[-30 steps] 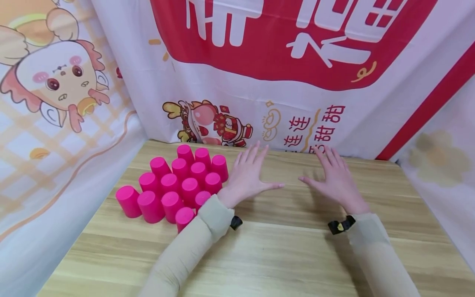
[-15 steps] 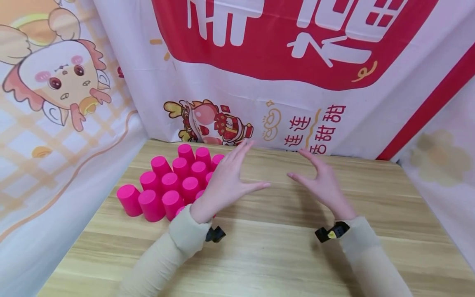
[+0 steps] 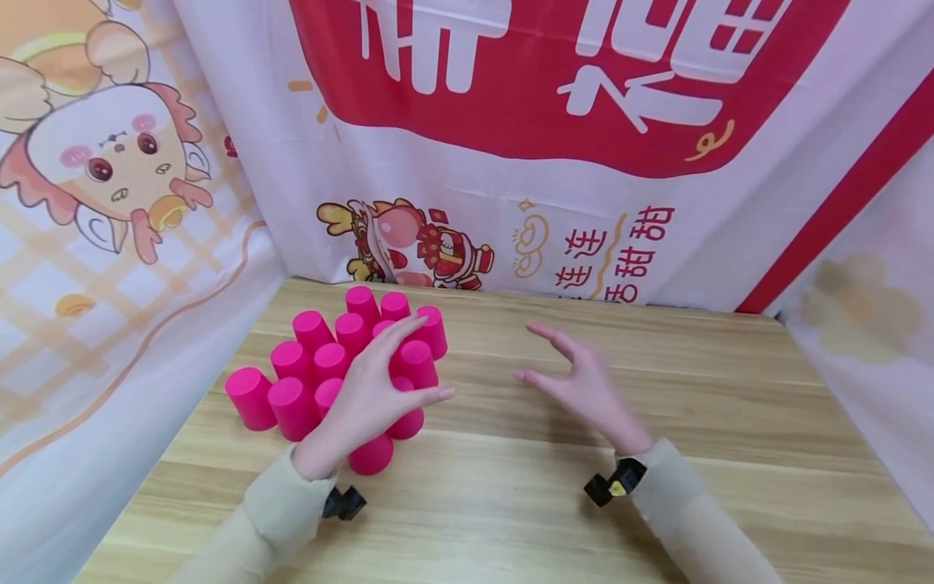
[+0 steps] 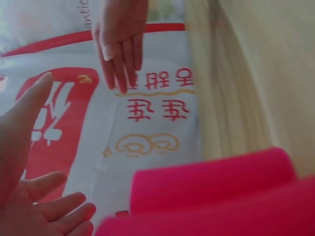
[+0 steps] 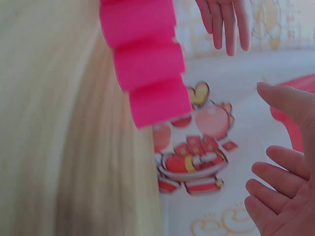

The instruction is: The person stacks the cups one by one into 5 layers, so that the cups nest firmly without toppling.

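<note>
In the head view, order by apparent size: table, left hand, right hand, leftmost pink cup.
1. Table
2. Left hand and right hand: too alike to rank
3. Leftmost pink cup, smallest

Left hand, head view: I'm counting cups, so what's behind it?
Behind the left hand are pink cups, some partly covered, with others showing around it. The covered parts, and whether any cup is completely hidden there, cannot be seen.

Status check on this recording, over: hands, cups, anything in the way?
Left hand and right hand both empty, thumbs apart from fingers. Pink cups bunched upright on table, ungripped. Left hand blocks some cups from head view.
</note>
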`<action>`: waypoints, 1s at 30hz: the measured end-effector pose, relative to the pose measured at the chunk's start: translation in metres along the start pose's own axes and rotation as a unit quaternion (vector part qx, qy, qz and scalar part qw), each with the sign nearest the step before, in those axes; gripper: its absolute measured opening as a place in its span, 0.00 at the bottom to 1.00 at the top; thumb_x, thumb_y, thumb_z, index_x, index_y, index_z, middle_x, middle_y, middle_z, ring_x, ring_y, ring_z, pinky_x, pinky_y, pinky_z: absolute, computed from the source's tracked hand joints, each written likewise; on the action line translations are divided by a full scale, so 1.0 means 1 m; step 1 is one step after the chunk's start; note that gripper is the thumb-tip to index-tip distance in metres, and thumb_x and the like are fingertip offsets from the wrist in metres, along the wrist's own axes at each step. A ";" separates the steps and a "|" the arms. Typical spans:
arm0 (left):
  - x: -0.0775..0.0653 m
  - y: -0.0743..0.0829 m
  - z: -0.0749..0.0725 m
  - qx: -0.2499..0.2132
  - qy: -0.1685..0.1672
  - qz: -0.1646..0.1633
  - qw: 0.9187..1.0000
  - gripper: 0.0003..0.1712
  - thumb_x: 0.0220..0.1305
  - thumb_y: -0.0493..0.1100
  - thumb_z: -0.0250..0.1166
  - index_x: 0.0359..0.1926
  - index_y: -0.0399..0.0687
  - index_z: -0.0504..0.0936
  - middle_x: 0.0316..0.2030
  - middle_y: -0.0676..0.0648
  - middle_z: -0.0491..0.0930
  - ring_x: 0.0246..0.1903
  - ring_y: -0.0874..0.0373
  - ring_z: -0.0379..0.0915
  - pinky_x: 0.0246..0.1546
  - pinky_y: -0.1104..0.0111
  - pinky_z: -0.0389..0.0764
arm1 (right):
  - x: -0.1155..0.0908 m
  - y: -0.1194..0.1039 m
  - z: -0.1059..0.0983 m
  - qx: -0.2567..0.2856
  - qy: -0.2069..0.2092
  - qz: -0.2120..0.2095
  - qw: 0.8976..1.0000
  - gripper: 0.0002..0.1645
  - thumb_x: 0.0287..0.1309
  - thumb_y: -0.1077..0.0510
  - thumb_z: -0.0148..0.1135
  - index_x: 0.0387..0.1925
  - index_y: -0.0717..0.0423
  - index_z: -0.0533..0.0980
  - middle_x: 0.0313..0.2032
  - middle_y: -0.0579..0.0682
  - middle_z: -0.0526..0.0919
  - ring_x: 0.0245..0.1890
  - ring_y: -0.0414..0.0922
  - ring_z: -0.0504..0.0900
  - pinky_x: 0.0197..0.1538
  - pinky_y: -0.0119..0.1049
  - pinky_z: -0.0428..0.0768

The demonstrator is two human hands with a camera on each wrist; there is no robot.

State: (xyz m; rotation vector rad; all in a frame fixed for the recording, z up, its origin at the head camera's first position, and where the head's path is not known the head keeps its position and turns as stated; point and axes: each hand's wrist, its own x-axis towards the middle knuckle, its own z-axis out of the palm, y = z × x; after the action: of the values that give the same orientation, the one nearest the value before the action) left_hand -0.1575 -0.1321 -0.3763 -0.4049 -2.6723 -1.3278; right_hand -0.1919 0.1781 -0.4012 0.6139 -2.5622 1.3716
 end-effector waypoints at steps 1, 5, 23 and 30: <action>-0.005 -0.003 -0.002 -0.001 0.000 -0.007 1.000 0.56 0.46 0.70 0.78 0.75 0.74 0.63 0.73 0.59 0.61 0.70 0.54 0.58 0.53 0.43 0.80 | -0.001 -0.002 0.004 0.001 -0.006 0.002 1.000 0.43 0.53 0.45 0.79 0.70 0.43 0.73 0.67 0.45 0.74 0.69 0.46 0.69 0.71 0.54 0.63; -0.020 -0.014 -0.011 -0.003 0.008 -0.018 1.000 0.56 0.46 0.69 0.79 0.75 0.75 0.63 0.72 0.59 0.62 0.70 0.53 0.59 0.51 0.44 0.81 | -0.003 -0.008 0.019 0.015 -0.026 -0.006 1.000 0.43 0.52 0.45 0.79 0.69 0.43 0.74 0.66 0.41 0.75 0.68 0.43 0.70 0.71 0.51 0.64; -0.073 -0.028 -0.037 -0.051 0.024 -0.073 0.996 0.51 0.45 0.61 0.83 0.70 0.66 0.71 0.64 0.51 0.75 0.63 0.48 0.71 0.50 0.46 0.82 | 0.000 -0.032 0.076 0.068 -0.108 -0.053 0.990 0.42 0.54 0.47 0.79 0.70 0.41 0.73 0.66 0.41 0.76 0.67 0.38 0.71 0.68 0.51 0.70; -0.081 -0.038 -0.033 -0.065 0.019 -0.079 0.995 0.45 0.49 0.53 0.83 0.68 0.56 0.75 0.61 0.49 0.78 0.59 0.52 0.76 0.57 0.48 0.78 | 0.003 -0.037 0.096 0.094 -0.141 -0.025 0.985 0.42 0.54 0.44 0.78 0.69 0.43 0.74 0.65 0.37 0.77 0.66 0.38 0.71 0.67 0.55 0.69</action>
State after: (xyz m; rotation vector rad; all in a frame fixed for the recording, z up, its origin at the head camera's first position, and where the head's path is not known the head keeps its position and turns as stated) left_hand -0.0913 -0.1944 -0.4043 -0.1833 -2.6436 -1.5421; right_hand -0.1741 0.0799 -0.4257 0.9619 -2.6219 1.6251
